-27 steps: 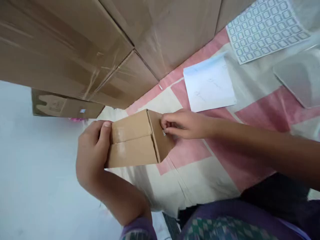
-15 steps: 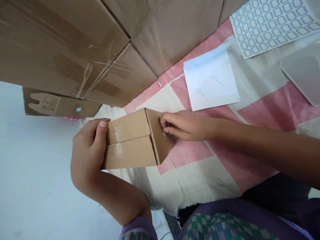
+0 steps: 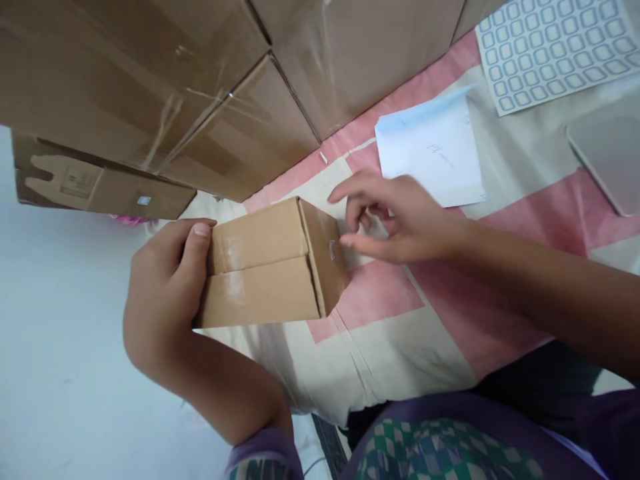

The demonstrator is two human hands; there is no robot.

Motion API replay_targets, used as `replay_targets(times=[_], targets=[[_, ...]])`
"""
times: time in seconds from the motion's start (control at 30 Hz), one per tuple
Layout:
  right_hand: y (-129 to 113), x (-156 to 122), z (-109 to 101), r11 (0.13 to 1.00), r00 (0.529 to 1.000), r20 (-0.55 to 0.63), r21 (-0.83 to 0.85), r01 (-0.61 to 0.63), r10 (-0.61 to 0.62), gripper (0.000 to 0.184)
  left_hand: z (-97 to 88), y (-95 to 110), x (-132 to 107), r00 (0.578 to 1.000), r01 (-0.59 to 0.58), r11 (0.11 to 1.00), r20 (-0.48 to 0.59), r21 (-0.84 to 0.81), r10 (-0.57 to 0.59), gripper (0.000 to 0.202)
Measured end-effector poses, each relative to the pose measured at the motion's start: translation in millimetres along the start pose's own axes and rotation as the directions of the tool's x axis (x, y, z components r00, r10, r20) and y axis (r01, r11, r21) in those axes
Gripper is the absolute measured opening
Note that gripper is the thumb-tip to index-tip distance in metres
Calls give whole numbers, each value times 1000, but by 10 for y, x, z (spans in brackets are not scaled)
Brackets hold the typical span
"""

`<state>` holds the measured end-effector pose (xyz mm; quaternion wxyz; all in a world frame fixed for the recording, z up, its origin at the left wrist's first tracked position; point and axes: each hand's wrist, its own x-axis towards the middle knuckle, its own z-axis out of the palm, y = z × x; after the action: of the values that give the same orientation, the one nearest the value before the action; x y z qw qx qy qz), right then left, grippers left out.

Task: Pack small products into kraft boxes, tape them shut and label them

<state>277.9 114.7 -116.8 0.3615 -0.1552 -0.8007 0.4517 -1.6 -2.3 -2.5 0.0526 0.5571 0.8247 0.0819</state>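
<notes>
A small brown cardboard box (image 3: 265, 267) is in the middle of the view, with clear tape across the seam of its flaps. My left hand (image 3: 167, 287) grips the box's left end, thumb on the near face and the other fingers mostly hidden behind it. On the right end face of the box sits a small pale sticker (image 3: 332, 250). Just right of that face, my right hand (image 3: 395, 217) hangs with fingers curved and apart, holding nothing. Its thumb tip is close to the box's edge.
Large taped cartons (image 3: 150, 80) stand along the back left, with a flatter carton (image 3: 115, 187) below them. On the pink and cream cloth (image 3: 370, 300) lie a white paper (image 3: 430, 153), a sheet of blue-outlined stickers (image 3: 555, 53) and a grey flat object (image 3: 610, 153).
My right hand has come off the box's end face and its fingers have spread, uncovering the small sticker. My left hand still holds the box.
</notes>
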Motion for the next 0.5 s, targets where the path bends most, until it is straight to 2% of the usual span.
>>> replay_targets(times=[0.07,0.1,0.17,0.27,0.33,0.4,0.43,0.5], targets=[[1,0,-114,1000,992,-127,-13,-6,5,45,2,12,5,1000,7,1000,4,3,-7,34],[-10,9,-150,1000,989,-148,-20,-1,-2,55,1,16,9,1000,8,1000,7,3,-8,34],[-68,42,-144,999,995,-97,-35,32,-36,78,1,14,18,1000,5,1000,12,-9,-5,34],[-224,107,63,996,994,87,-55,74,-69,107,14,-18,32,1000,-15,1000,15,-26,16,36],[-333,125,230,994,987,150,-85,75,-62,109,33,-55,40,1000,-12,999,28,-45,13,39],[-423,91,291,990,984,170,-128,67,-45,103,54,-100,54,1000,12,993,24,-117,-9,41],[-465,42,254,987,986,165,-151,61,-35,101,62,-126,66,1000,16,985,11,-172,-15,43],[-569,-145,35,976,991,130,-215,39,-10,98,80,-183,104,999,-1,964,-52,-265,-14,49]])
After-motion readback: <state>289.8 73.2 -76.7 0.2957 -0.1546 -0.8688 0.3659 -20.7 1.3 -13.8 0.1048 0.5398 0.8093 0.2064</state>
